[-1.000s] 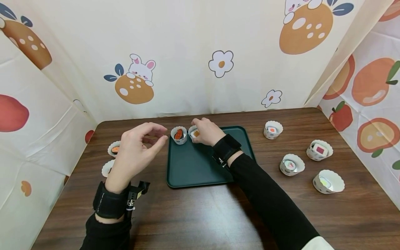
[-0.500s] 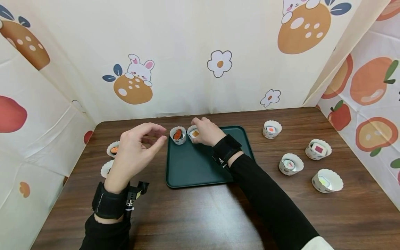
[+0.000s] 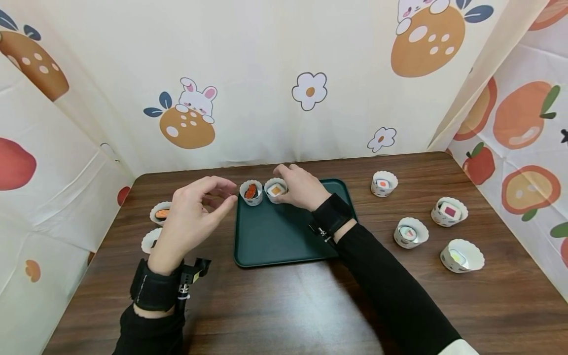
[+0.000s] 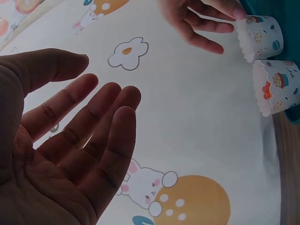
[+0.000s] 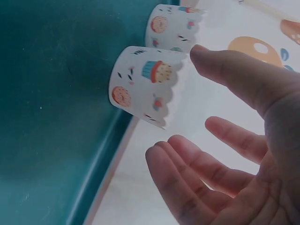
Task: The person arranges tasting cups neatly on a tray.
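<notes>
Okay, head view first: a white scalloped paper cup (image 3: 269,198) with a white block with an orange centre (image 3: 276,190) inside sits upright at the tray's far left; the tray (image 3: 279,234) is dark green. A matching white cup (image 3: 252,202) is just beside it. The right hand (image 3: 305,190) has eased back, so more of the cup shows than half a second ago; the left hand (image 3: 192,215) hovers empty.

Left wrist: left fingers loosely extended, holding nothing.

Right wrist: cupcake and doughnut prints on the cup, wide thumb-finger gap, can't tell if the thumb's touching the rim.
</notes>
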Demonstrator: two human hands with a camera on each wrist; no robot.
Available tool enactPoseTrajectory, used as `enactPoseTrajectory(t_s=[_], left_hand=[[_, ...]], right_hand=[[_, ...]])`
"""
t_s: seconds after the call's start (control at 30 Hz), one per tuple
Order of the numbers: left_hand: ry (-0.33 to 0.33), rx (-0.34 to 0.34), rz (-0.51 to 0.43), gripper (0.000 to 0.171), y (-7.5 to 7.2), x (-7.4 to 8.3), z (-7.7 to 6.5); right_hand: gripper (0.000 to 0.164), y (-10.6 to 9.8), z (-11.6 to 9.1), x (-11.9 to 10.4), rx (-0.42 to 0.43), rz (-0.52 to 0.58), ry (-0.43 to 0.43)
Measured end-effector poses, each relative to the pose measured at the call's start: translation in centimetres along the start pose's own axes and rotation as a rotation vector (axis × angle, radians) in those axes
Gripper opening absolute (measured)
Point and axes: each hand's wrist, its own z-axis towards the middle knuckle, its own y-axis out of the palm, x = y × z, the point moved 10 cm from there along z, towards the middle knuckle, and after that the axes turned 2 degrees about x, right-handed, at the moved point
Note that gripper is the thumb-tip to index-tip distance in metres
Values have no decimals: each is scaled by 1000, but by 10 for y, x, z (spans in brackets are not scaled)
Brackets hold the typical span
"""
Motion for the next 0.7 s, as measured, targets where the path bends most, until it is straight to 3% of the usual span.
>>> enactPoseTrajectory(t_s=[0.33, 0.7], left_hand=[[-35, -65, 27, 20, 12, -5, 0], [-25, -126, 20, 25, 27, -2, 0]], right_hand=[[61, -19, -30, -4, 61, -69, -57], [56, -35, -66, -8, 127, -99, -80]])
